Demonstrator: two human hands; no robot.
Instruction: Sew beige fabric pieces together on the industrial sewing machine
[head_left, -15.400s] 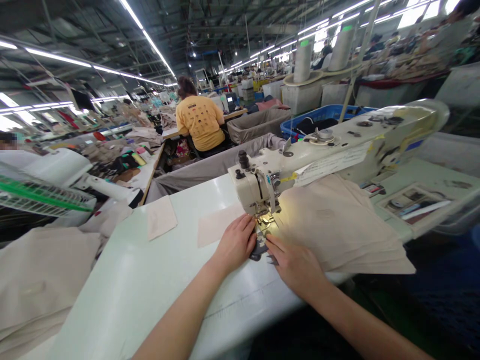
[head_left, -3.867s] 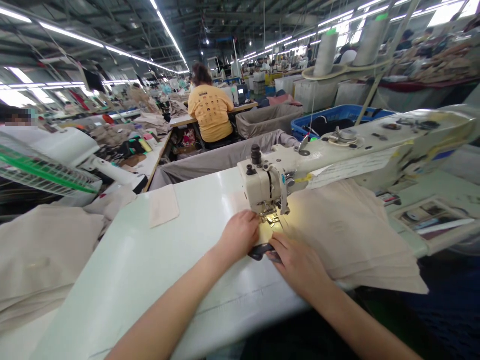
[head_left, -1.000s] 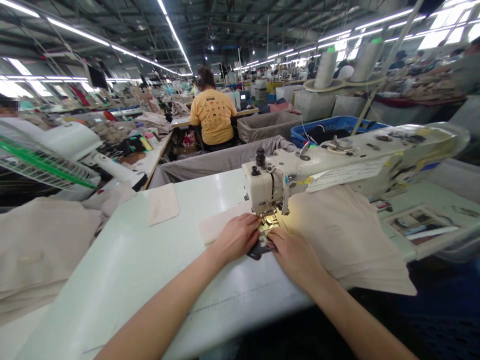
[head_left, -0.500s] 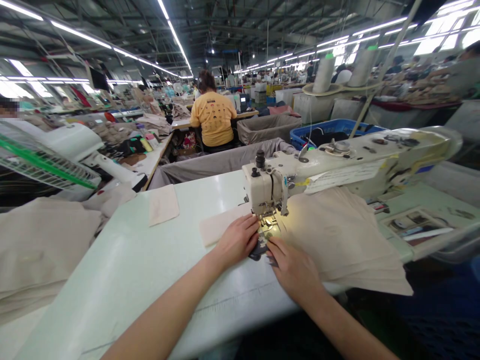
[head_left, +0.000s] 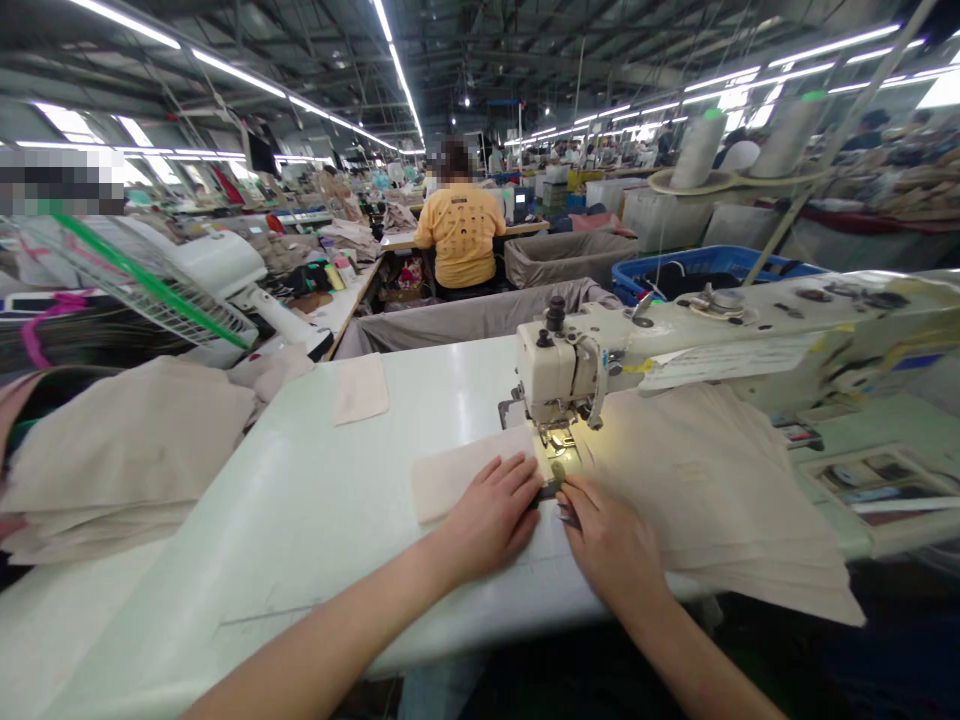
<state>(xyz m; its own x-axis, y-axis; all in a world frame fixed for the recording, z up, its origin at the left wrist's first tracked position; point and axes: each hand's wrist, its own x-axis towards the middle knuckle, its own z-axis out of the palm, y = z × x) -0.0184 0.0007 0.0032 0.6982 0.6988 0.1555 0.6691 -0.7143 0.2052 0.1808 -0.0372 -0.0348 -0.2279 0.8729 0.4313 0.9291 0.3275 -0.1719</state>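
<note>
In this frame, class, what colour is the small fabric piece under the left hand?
Pale beige, seen in the head view: the fabric piece lies under the left hand.

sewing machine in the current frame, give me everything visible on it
The sewing machine is cream-white, apparently painted metal, scuffed. Its long arm runs from the right edge leftward to a boxy head with a dark knob on top. A small lamp lights the presser foot and the beige fabric lying under the arm. A paper label is stuck along the arm's front, with yellow tape nearby. It stands on the white table. The left hand and right hand rest flat on fabric just before the foot.
</note>
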